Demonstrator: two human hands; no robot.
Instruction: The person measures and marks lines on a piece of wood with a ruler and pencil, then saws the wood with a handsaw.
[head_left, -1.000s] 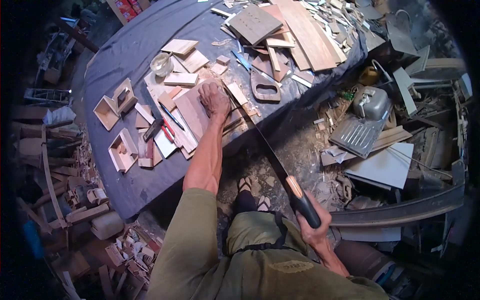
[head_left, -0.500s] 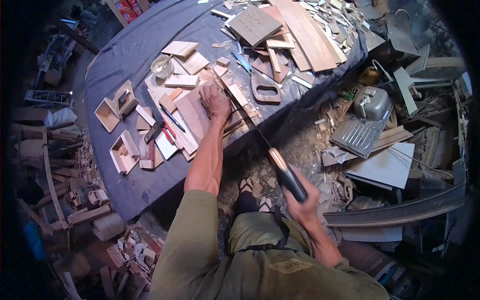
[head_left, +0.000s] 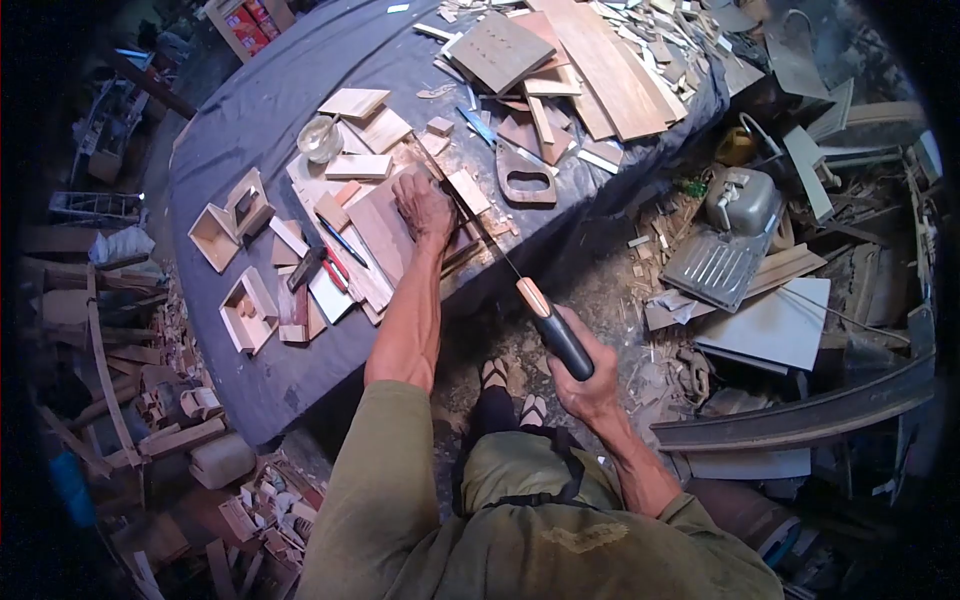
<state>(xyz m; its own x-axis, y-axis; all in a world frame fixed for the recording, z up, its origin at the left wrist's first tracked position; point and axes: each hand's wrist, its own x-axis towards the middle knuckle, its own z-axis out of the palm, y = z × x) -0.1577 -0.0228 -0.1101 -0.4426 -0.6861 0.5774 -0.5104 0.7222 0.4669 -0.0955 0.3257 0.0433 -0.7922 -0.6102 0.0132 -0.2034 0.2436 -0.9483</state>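
A big table covered with a dark blue cloth (head_left: 270,110) fills the far left of the scene. Many flat wood scraps lie on it, and a pile of long brown boards (head_left: 590,60) sits at its far right end. On the floor to the right lies a grey metal sink (head_left: 728,240) among more scraps.

Near the table's near edge lies a flat brown wooden board (head_left: 385,225), sticking out a little past the edge so it can be cut. The left hand (head_left: 424,205) presses flat and open on this board, probably to keep it from sliding. The right hand (head_left: 585,375) is closed tight around the black grip of a thin hand saw with a tan and black handle (head_left: 548,325). The saw blade reaches up to the board, just right of the left hand. A small clear glass jar (head_left: 320,138) stands farther back on the table.
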